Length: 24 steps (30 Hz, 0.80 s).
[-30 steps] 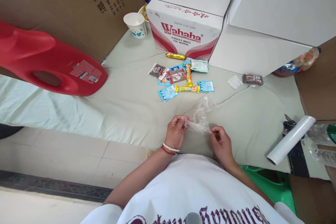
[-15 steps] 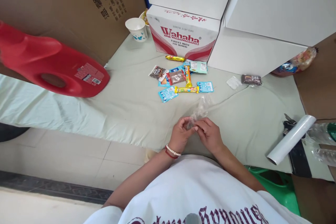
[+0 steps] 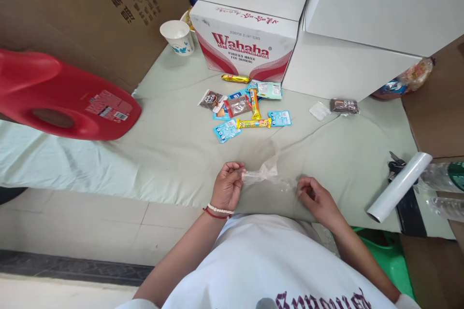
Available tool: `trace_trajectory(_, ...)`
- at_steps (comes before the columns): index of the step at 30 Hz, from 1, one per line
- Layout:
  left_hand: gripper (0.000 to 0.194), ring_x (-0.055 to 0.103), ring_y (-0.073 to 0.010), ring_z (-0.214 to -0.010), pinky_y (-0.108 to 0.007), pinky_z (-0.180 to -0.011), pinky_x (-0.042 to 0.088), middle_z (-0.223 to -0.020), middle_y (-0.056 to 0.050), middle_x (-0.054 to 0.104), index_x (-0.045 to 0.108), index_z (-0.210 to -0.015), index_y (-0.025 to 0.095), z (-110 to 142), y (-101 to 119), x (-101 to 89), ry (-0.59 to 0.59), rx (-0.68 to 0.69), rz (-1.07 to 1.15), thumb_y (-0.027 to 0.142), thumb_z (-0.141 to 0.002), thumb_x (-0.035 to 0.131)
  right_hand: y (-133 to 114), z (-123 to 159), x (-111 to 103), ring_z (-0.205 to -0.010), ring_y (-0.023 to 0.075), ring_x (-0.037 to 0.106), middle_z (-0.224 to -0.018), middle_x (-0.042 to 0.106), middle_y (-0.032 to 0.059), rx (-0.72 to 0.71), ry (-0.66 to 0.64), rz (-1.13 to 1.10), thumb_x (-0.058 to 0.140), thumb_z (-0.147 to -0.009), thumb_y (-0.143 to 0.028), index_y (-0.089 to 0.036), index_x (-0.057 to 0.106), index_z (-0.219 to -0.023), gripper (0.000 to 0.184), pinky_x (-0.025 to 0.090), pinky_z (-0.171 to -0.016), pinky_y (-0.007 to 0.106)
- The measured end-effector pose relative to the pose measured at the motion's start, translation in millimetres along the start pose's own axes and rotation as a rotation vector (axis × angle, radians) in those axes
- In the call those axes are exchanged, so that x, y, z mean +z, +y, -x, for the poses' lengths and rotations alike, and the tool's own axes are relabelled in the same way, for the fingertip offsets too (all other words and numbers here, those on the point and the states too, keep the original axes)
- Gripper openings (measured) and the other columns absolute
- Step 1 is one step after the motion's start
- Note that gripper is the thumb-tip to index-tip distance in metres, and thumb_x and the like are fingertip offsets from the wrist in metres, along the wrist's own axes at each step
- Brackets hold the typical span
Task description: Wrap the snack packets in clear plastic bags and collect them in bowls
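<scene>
A clear plastic bag [image 3: 268, 171] is stretched sideways between my two hands, low over the front of the table. My left hand [image 3: 229, 186], with beaded and red bracelets at the wrist, is closed on the bag's left end. Fingers curled in a pinch, my right hand [image 3: 316, 198] meets its right end; the film there is faint. Beyond the bag lies a loose group of wrapped snacks: a yellow candy stick [image 3: 253, 123], an orange-yellow stick [image 3: 255, 104], a red-edged packet [image 3: 238, 105], a brown packet [image 3: 212, 100] and a blue packet [image 3: 226, 131].
A Wahaha carton [image 3: 242, 43] stands at the back beside a paper cup [image 3: 177, 37]. On the left lies a big red jug [image 3: 72, 101]. To the right are a dark wrapped snack [image 3: 343, 105], a white roll [image 3: 400, 186] and plastic bottles [image 3: 440, 177].
My hands were together at the bag and have moved apart, left hand leftward and right hand rightward, drawing the bag out between them. The view has shifted slightly; the snacks lie as before.
</scene>
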<state>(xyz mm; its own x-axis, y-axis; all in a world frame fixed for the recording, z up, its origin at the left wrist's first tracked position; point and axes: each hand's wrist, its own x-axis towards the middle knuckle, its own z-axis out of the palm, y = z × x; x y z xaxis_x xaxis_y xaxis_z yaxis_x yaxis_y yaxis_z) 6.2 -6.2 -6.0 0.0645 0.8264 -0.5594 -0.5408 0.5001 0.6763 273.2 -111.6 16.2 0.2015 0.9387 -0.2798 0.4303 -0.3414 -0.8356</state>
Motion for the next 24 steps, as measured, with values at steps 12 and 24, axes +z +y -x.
trace_trajectory(12, 0.044, 0.047, -0.0173, -0.077, -0.03, -0.072, 0.04, -0.091, -0.003, 0.057, 0.073, -0.099, 0.023, 17, -11, 28.6, -0.239, 0.285, -0.652, 0.037, -0.06, 0.087, -40, -68, 46, -0.068, 0.0177, 0.055, -0.069, 0.059, -0.0014, -0.223, -0.13, 0.057, 0.066, -0.089, -0.041, -0.024, 0.069, -0.097, 0.019, 0.045, -0.065, 0.03)
trace_trajectory(24, 0.041, 0.034, -0.0109, -0.051, -0.025, -0.049, 0.027, -0.062, 0.006, 0.046, 0.052, -0.075, 0.023, -15, -6, -5.8, 0.164, 0.281, -0.331, 0.06, -0.088, 0.064, -9, -43, 19, -0.055, 0.0128, 0.041, -0.061, 0.049, -0.0047, 0.136, 0.003, -0.347, 0.07, -0.08, -0.06, -0.022, 0.059, -0.077, 0.04, 0.033, -0.053, 0.026)
